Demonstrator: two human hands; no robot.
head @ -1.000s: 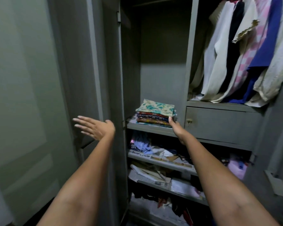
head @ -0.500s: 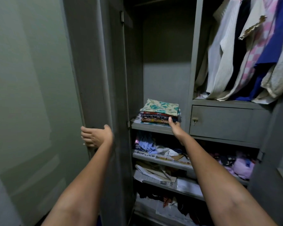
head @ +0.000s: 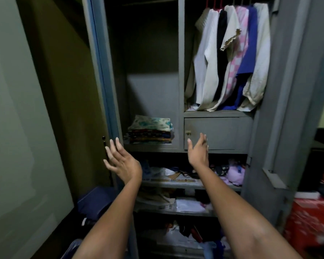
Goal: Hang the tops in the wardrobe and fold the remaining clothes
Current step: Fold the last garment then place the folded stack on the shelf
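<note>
Where tops hang, folded stack below-left

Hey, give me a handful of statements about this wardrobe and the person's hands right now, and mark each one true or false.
1. Both hands are empty. True: the left hand and right hand are open, with no grip on anything.
2. The folded stack lies on the bottom shelf. False: it lies on the shelf beside the small drawer.
3. Tops hang in the right compartment. True.
4. The right hand presses on the folded stack. False: it hovers in front of the small drawer.
5. The wardrobe door on the left is closed. False: it stands open.
</note>
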